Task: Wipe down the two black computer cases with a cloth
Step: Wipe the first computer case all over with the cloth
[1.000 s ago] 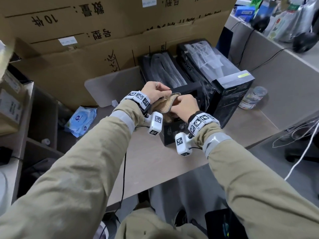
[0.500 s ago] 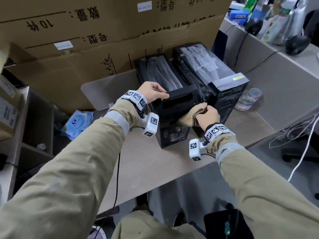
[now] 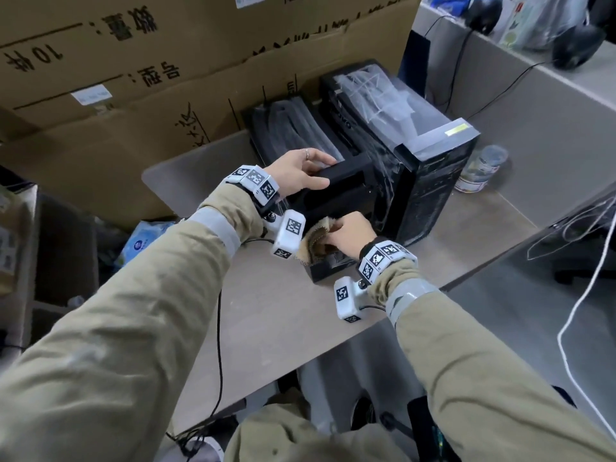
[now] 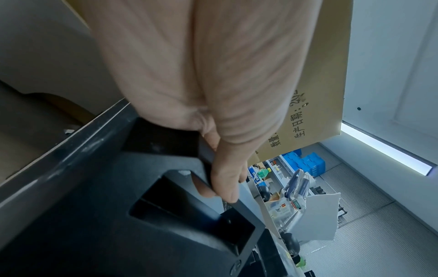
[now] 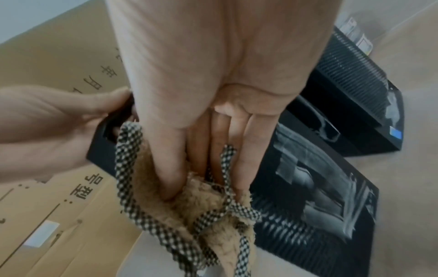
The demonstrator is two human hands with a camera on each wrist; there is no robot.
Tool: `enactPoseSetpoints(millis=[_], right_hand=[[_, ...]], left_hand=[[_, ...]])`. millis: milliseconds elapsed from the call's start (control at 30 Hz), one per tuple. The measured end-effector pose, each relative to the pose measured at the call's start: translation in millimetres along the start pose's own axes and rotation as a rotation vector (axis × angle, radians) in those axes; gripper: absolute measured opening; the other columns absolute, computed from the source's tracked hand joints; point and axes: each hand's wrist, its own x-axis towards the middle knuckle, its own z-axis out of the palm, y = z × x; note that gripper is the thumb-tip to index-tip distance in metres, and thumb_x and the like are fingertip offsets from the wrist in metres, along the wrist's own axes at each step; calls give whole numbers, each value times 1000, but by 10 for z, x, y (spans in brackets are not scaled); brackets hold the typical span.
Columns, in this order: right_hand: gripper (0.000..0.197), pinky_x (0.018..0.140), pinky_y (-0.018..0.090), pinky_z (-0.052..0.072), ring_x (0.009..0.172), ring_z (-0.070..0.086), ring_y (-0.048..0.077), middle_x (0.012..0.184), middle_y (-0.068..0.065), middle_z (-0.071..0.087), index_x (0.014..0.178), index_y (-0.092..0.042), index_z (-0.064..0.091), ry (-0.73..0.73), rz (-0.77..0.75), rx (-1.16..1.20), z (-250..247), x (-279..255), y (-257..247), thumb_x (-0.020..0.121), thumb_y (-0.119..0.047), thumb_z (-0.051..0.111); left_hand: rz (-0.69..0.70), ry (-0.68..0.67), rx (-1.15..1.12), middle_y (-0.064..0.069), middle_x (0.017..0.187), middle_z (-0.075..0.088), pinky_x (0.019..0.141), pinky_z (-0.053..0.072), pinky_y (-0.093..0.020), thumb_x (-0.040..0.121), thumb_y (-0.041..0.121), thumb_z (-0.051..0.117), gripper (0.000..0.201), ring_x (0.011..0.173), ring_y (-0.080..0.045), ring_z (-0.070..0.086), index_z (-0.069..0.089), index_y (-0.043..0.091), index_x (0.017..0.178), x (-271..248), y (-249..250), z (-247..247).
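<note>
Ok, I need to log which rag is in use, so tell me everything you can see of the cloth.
The cloth is a small, soft rag: fuzzy tan pile on one side, with a black-and-white checked woven backing or edging. It is bunched and folded, not spread flat. The right hand grips it, fingers dug into the pile, against the lower front of the nearer black computer case, which the left hand holds at its top.

Let go of the cloth (image 3: 316, 240) with the left hand (image 3: 300, 171) and gripped the top front edge of the near case (image 3: 346, 185). Carried the cloth in the right hand (image 3: 346, 236) out toward the gap between the cases, then back left and down across the near case's front face.
</note>
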Motion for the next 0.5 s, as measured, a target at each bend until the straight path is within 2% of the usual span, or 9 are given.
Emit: enactPoseSetpoints(millis=[133, 233, 333, 400, 433, 500], right_hand=[[23, 70, 27, 47, 82, 68, 29, 85, 9, 73, 85, -12, 73, 38, 128, -25, 344, 123, 200, 81, -34, 69], [29, 81, 30, 48, 99, 67, 33, 104, 14, 71, 109, -9, 71, 67, 281, 65, 489, 198, 330, 86, -25, 63], [32, 97, 37, 51, 107, 66, 34, 112, 17, 70, 117, -9, 69, 42, 359, 128, 544, 331, 474, 91, -26, 60], [32, 95, 34, 49, 110, 65, 32, 115, 14, 69, 121, -10, 66, 40, 400, 106, 595, 425, 581, 97, -27, 56], [32, 93, 30, 45, 115, 63, 31, 120, 12, 67, 125, -12, 64, 31, 416, 88, 623, 472, 634, 100, -27, 52], [38, 95, 29, 39, 126, 56, 30, 135, 12, 60, 136, -8, 57, 26, 443, 78, 688, 577, 727, 106, -25, 39]], left_hand=[[-2, -18, 14, -13, 97, 69, 91, 58, -44, 88, 0, 69, 35, 84, -22, 68, 61, 21, 115, 22, -40, -16], [13, 8, 18, -17, 89, 68, 94, 55, -49, 87, 4, 72, 33, 76, -21, 65, 62, 22, 113, 40, -73, -18], [29, 17, -13, -23, 90, 68, 92, 54, -50, 85, 6, 74, 35, 74, -23, 64, 62, 16, 116, 52, -148, -21], [66, 34, -41, -31, 96, 68, 88, 55, -48, 85, 8, 76, 37, 73, -24, 64, 61, 10, 119, 57, -220, -27], [91, 51, -49, -29, 98, 70, 84, 56, -44, 85, 9, 77, 39, 73, -24, 65, 60, 6, 120, 47, -251, -22], [137, 84, -52, -17, 95, 74, 75, 55, -32, 85, 11, 77, 40, 71, -21, 68, 60, 3, 120, 41, -300, -5]])
